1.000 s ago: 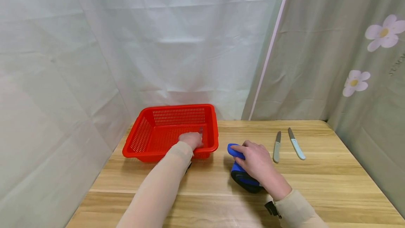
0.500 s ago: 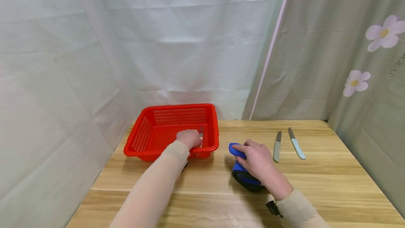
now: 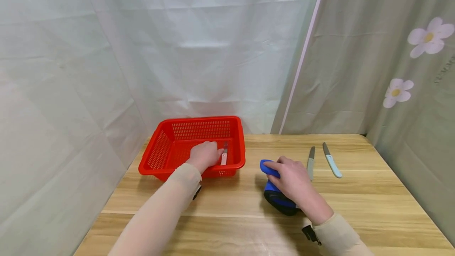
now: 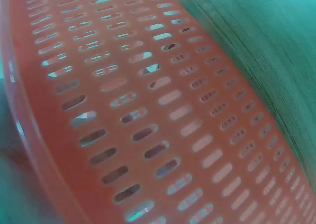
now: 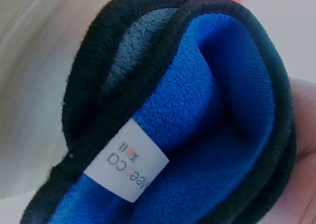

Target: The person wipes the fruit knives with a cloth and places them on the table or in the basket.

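Note:
A small knife with a pale pink handle lies in the red plastic basket, near its right wall. My left hand reaches over the basket's front rim, just left of the knife, with the thumb out toward the handle. Its other fingers are mostly hidden, and only the perforated basket wall fills the left wrist view. My right hand grips a folded blue cloth with black edging above the table. In the right wrist view the cloth shows a white label.
Right of my right hand, a knife with a grey-green handle and another with a light blue handle lie on the wooden table. Pale curtains hang behind the table and on both sides.
My left hand has shifted left inside the basket, leaving the pink-handled knife uncovered on the basket floor. My right hand and the cloth have moved only slightly to the right.

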